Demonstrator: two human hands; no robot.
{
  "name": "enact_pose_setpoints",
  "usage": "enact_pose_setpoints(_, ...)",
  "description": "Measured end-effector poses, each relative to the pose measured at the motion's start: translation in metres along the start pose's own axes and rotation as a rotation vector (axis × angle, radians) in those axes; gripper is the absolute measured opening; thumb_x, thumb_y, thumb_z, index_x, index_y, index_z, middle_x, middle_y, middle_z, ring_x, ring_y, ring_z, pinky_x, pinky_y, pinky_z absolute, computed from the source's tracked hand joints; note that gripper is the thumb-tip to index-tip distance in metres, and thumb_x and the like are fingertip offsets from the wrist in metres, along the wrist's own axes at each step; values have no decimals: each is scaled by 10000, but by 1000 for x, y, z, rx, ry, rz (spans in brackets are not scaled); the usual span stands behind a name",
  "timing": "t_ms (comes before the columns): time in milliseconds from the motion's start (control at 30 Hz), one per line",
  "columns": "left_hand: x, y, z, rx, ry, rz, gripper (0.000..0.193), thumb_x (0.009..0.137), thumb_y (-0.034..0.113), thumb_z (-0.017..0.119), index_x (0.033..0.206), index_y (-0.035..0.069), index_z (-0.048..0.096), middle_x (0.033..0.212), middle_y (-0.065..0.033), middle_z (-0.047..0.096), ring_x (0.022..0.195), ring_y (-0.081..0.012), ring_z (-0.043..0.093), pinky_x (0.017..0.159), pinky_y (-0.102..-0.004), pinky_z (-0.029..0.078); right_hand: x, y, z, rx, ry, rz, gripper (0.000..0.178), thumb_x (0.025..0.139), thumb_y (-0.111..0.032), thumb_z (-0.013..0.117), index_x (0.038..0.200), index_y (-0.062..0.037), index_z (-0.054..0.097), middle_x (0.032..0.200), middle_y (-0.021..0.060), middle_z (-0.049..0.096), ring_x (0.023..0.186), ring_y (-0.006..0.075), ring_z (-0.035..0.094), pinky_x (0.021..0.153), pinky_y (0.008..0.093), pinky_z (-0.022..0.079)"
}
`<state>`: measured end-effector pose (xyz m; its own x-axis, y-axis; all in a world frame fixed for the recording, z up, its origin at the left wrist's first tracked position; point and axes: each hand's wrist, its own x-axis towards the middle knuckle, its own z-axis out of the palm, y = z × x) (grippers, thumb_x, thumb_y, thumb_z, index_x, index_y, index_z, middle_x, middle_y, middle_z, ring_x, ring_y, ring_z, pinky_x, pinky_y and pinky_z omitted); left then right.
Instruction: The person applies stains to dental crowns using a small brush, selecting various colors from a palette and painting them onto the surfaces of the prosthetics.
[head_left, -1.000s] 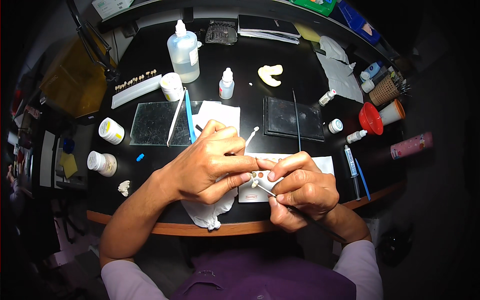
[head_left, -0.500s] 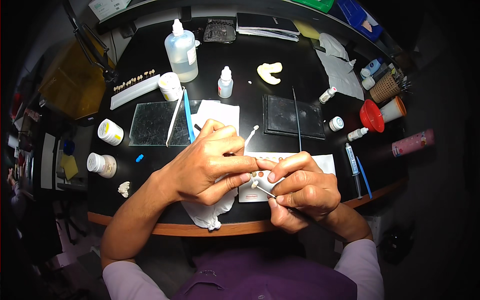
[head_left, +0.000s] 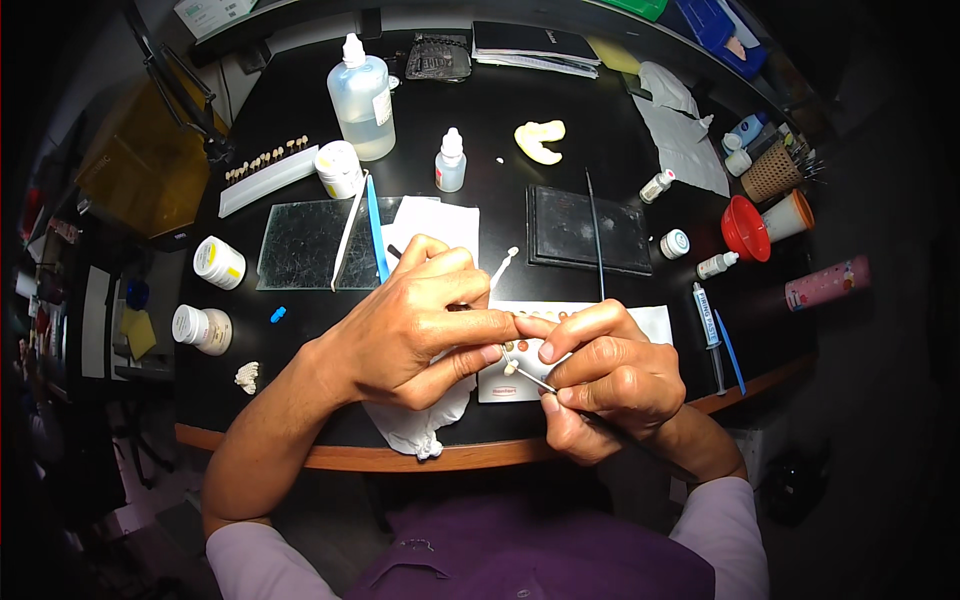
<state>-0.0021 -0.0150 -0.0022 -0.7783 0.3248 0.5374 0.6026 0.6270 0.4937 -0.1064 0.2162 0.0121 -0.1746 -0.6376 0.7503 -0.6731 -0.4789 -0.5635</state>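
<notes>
My left hand (head_left: 425,325) is closed in a pinch, and a thin tip shows past its fingers beside a small white tooth crown (head_left: 511,367). Most of what it grips is hidden by the fingers. My right hand (head_left: 615,385) is closed on a fine brush (head_left: 538,382), its dark handle running back under the palm. The brush tip meets the crown or lies right against it. The fingertips of both hands touch above the crown. Beneath them lies a white palette card (head_left: 505,390) with coloured spots, and a white tissue (head_left: 425,425) is under my left hand.
Beyond my hands lie a glass slab (head_left: 300,245), a blue instrument (head_left: 375,225), a black tray (head_left: 570,230) and a yellowish dental cast (head_left: 540,142). Large and small bottles (head_left: 363,110) stand farther back. Jars (head_left: 218,262) are at left; a syringe (head_left: 708,335) and red bowl (head_left: 745,228) are at right.
My right hand and the brush have shifted very slightly to the right. The left hand stays almost still; the crown remains between them.
</notes>
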Motion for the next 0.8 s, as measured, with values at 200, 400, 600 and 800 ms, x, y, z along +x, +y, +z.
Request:
enact_pose_setpoints(200, 0, 0, 0, -2, 5, -2, 344, 898, 209, 744, 1219, 108, 814, 823, -22, 500, 817, -233, 480, 851, -407, 324, 0, 0, -2, -9, -20, 7, 261, 666, 156, 735, 806, -35, 624, 763, 83, 678, 933, 295, 721, 936, 497, 660)
enact_pose_setpoints(400, 0, 2, 0, -4, 12, -4, 285, 917, 195, 752, 1187, 129, 814, 823, -19, 518, 832, -216, 509, 853, -396, 344, 1, -2, -2, 7, -28, 9, 257, 678, 150, 744, 814, -36, 630, 771, 86, 686, 953, 298, 721, 945, 505, 661)
enact_pose_setpoints(600, 2, 4, -1, -11, -19, -8, 283, 919, 189, 747, 1189, 130, 811, 825, -18, 524, 828, -217, 517, 848, -399, 347, 0, -6, -6, 19, -7, 20, 253, 688, 146, 750, 816, -35, 628, 774, 92, 688, 952, 304, 715, 928, 506, 661)
enact_pose_setpoints(800, -1, 4, -12, 117, -48, -70, 355, 868, 204, 678, 1162, 62, 817, 762, -46, 484, 809, -249, 502, 909, -413, 356, -12, -11, -45, -75, 286, 88, 258, 749, 93, 656, 919, -87, 582, 761, 63, 670, 919, 222, 563, 887, 375, 474)
